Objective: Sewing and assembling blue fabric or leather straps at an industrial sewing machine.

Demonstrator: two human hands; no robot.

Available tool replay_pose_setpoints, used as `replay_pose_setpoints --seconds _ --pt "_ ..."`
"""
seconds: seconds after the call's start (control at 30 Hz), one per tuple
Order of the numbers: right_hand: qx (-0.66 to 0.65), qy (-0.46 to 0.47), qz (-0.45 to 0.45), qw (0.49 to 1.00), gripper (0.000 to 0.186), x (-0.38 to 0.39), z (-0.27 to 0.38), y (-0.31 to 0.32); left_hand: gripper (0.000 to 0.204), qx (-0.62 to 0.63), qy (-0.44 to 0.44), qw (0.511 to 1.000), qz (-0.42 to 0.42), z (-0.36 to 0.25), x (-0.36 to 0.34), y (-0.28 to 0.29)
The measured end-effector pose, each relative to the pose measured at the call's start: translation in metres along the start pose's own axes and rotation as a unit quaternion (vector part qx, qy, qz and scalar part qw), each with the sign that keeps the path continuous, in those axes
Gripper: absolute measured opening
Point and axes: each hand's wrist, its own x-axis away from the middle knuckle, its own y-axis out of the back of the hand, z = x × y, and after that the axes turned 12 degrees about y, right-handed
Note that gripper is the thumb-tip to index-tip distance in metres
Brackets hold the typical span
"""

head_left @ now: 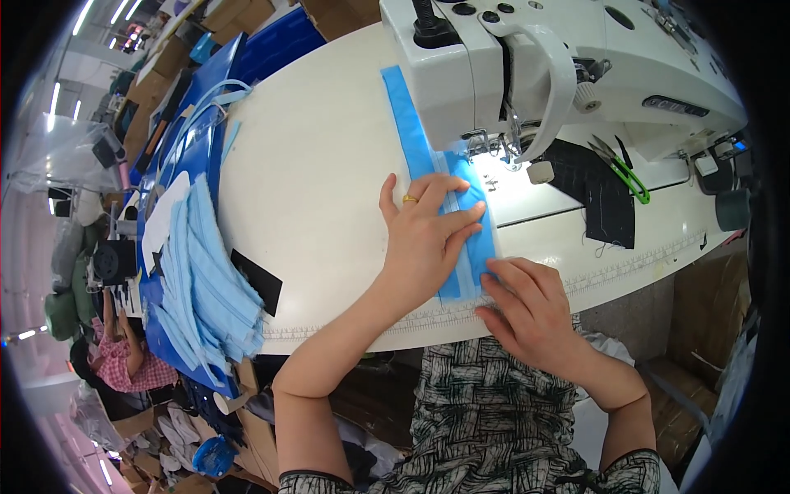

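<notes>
White table [321, 165]: the working surface, its near edge bowing in front of the person.
Sewing machine [609, 90]: stands at the far right, lamp lit, presser foot [481, 148] right by the strip's right side; the step in hand looks like lining up or feeding cloth there.
Blue cloth pile [210, 288]: heaped at the left end, well apart from the hands.
Blue strip [411, 136]: lies lengthwise left of and beside the foot, its lower end near the table's front edge; feeding it would call for a flat strip, a straight side and fingertips kept off the needle.
Left hand [425, 218]: palm down across the strip, fingers spread, seemingly pressing rather than gripping.
Right hand [531, 309]: curled at the strip's lower right edge; whether it pinches the edge or only touches, I cannot tell.
Black cloth [609, 218]: right of the foot, limiting room that way.
Ruler tape [601, 284]: follows the front edge, under the right hand's side.
Green-handled snips [632, 183]: rest on the black cloth.
Black scrap [257, 282]: beside the pile; between it and the left hand is open room.
</notes>
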Motion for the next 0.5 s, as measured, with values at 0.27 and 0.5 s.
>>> replay_pose_setpoints --seconds 0.27,0.5 --pt "0.024 -0.004 0.026 0.999 0.04 -0.005 0.0 0.005 0.017 -0.004 0.008 1.0 0.009 0.003 -0.002 0.003" --pt "0.026 -0.002 0.047 0.999 0.044 -0.019 -0.01 0.006 0.017 -0.023 -0.016 0.999 -0.022 0.013 -0.018 -0.001"
